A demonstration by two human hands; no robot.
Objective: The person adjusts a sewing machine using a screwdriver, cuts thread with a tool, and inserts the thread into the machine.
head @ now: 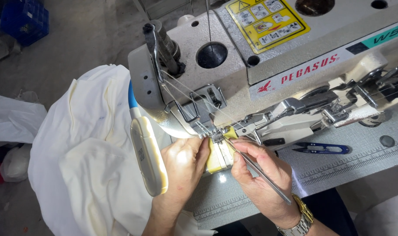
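A cream industrial sewing machine [234, 65] fills the upper right of the head view. Under its needle and presser foot [216, 138] lies a small pale yellow fabric piece [217, 158]. My left hand [183, 168] pinches the fabric's left edge just below the foot. My right hand [260, 177] holds long metal tweezers [262, 175] whose tips reach toward the foot, and its fingers rest on the fabric's right side. A gold and silver wristwatch [300, 220] sits on my right wrist.
A heap of white cloth [89, 161] hangs off the table's left side. A slim lamp [147, 159] with a blue stem is fixed beside the machine head. Blue thread snips [323, 148] lie on the grey table [339, 164] with its printed ruler. A blue crate [24, 19] stands on the floor.
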